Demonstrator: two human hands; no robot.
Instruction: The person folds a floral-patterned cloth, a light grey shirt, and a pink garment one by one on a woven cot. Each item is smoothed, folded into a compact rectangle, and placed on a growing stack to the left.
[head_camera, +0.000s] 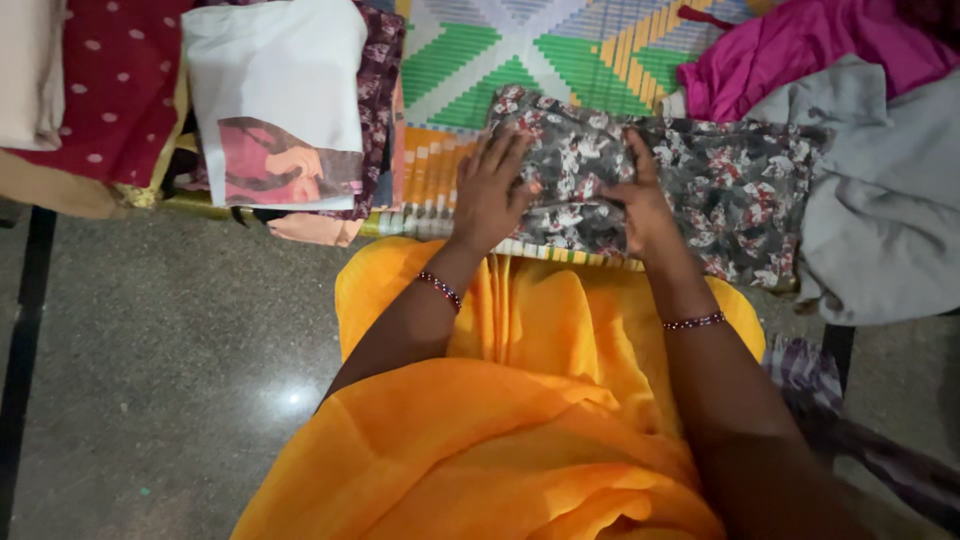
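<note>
In the middle of the frame, both hands lie on a grey floral garment (700, 180) with white and dark red flowers. This garment is spread flat on a woven mat (560, 50) with green, yellow and white stripes, and it reaches from the centre to the right side of the frame.

The left hand (490, 190) rests palm down on the left end of the garment. Its fingers are spread a little and lie flat; the fingertips touch the printed cloth, while the palm is partly over the edge of the mat. The right hand (645, 205) is just beside it, also on the cloth. Its fingers are close together and bent slightly, pressing a fold of the fabric. If this hand pinches the cloth or only presses it, I cannot tell. Each wrist has a thin beaded bangle (440, 290).

At the bottom centre the person's bright orange clothing (520, 400) fills the view.

In the upper left there is a pile of folded clothes: a white cloth with a printed picture (275, 90) lies on top of a dark maroon floral piece (380, 70), and beside it, at the far left, a red cloth with small white dots (120, 80). In the upper right corner lies a magenta garment (800, 45), and under it, at the right edge, a plain grey garment (880, 220) touches the floral one. The speckled stone floor (160, 350) shows in the lower left.
</note>
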